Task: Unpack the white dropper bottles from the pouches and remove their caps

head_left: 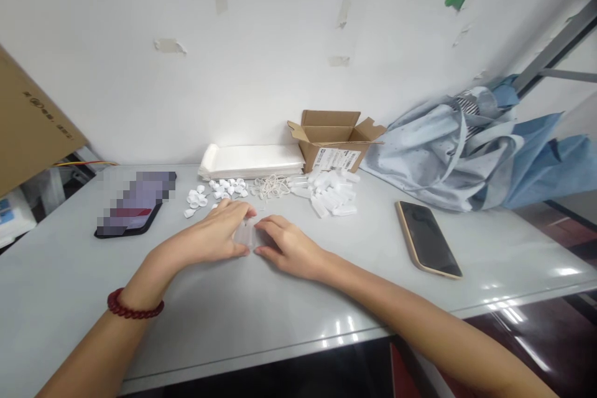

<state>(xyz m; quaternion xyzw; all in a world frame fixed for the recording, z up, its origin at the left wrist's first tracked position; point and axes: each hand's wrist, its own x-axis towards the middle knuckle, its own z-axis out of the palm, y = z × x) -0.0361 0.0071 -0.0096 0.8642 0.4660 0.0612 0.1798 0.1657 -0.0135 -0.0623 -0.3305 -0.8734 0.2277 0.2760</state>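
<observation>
Near the middle of the table, my left hand (pixel 221 230) and my right hand (pixel 289 245) face each other, fingertips almost meeting. Between them are small translucent plastic tubes (pixel 244 235) lying side by side, held from the left by my left thumb and fingers and from the right by my right ones. My fingers partly hide the tubes, so their number is unclear. Just beyond my left hand lie white plastic caps (pixel 228 188). A tangle of thin whitish cords (pixel 270 186) lies behind the hands, beside a pile of translucent tubes (pixel 331 193).
A stack of white sleeves (pixel 256 160) and an open cardboard box (pixel 332 143) stand by the wall. One phone (pixel 133 205) lies at left, another phone (pixel 429 239) at right. A pale blue fabric bag (pixel 438 149) slumps at the back right.
</observation>
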